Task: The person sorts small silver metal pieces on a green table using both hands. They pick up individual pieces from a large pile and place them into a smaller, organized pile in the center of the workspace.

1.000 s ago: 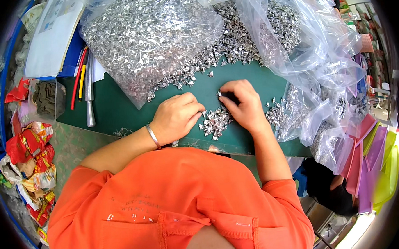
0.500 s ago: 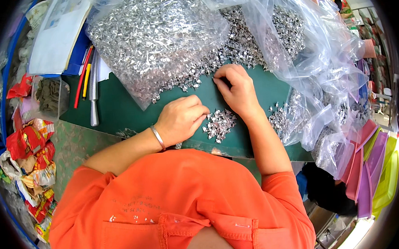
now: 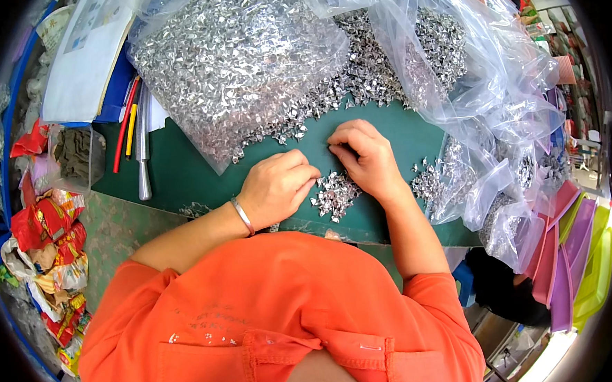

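Note:
Both hands work over a green tabletop (image 3: 179, 156). My left hand (image 3: 276, 184), with a silver bangle on its wrist, is closed in a pinch at the left edge of a small pile of shiny silver metal pieces (image 3: 336, 195). Whatever its fingertips hold is too small to make out. My right hand (image 3: 368, 156) is pinched too, just above and right of that pile; its fingertips hide what is between them. Beyond the hands, a large clear plastic bag (image 3: 237, 63) full of the same pieces lies on the table, with loose pieces (image 3: 375, 66) spilling along its right side.
Crumpled clear plastic (image 3: 501, 77) and another small heap of pieces (image 3: 428, 181) lie to the right. At the left are a red pen (image 3: 126, 124), a yellow pen (image 3: 131, 131), a metal-handled tool (image 3: 143, 151) and a clear box (image 3: 76, 154). Colourful plastic bins (image 3: 566, 260) stand at the lower right.
My right hand has come back toward me from the edge of the big heap, nearer the small pile. The left hand has stayed almost where it was.

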Tool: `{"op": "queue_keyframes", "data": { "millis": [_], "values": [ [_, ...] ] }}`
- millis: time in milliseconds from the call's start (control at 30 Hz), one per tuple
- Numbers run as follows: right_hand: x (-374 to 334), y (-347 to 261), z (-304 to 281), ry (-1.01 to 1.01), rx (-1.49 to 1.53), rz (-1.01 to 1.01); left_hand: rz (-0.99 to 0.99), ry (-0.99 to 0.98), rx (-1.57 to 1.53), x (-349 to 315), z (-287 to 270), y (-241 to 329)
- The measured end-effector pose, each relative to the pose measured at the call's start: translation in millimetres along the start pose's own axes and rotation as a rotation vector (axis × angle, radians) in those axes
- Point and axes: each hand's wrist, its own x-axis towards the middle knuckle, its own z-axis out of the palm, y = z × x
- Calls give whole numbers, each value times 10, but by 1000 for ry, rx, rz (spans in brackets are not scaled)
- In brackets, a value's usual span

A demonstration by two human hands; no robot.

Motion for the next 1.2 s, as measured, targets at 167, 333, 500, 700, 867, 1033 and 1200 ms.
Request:
{"op": "queue_keyframes", "data": {
  "millis": [167,333,500,700,867,1033,1200],
  "values": [
    [-44,-88,-194,-28,278,391,-10,-14,-1,14,6,-8],
    [-199,-100,-850,-304,48,434,-18,-3,-3,-23,-2,-12],
    [-388,-145,-1302,-318,-257,453,-12,-23,-7,9,12,-14],
    [227,34,-268,-47,-102,-3,-17,-15,16,0,9,-13],
    [221,173,-115,-97,6,-14,-24,-2,29,13,-5,-3],
    [13,124,-216,-51,18,57,-36,-8,33,11,3,1],
    [-118,110,-279,173,73,387,-24,-7,11,27,-1,6]
  ]
}}
